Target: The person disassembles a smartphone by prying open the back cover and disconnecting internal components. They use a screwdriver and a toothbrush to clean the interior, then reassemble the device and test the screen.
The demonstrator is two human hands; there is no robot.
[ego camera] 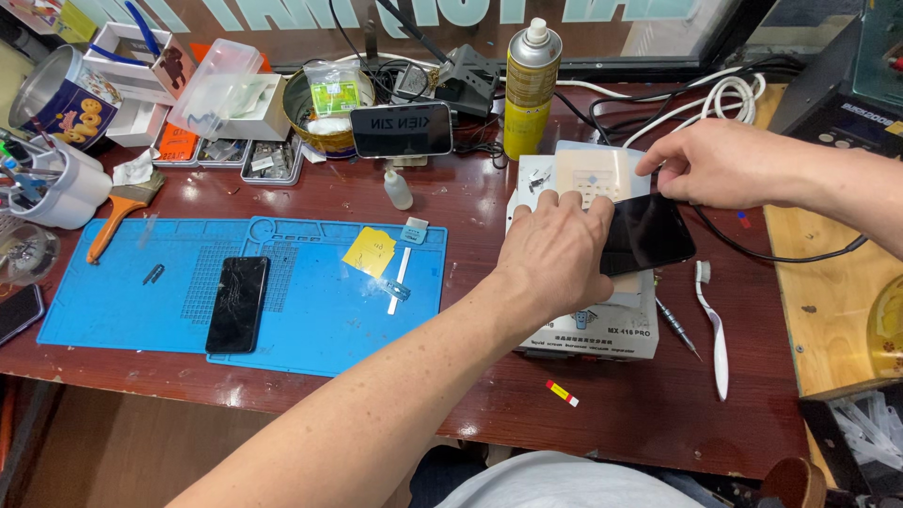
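Two hands (555,254) apparently gripping phone (649,232)

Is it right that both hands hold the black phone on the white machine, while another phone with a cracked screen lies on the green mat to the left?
Not quite: the mat is blue, not green, as the head view shows. The rest holds: the left hand and right hand hold the black phone on the white machine, and the cracked phone lies on that mat.

Dark red-brown wooden table (470,202). Left: blue work mat (310,310). Right: white heating machine (602,325), toothbrush (712,320) just beside. Far: yellow spray can (530,89), white cables (724,99). Near edge: small red-yellow strip (562,393).
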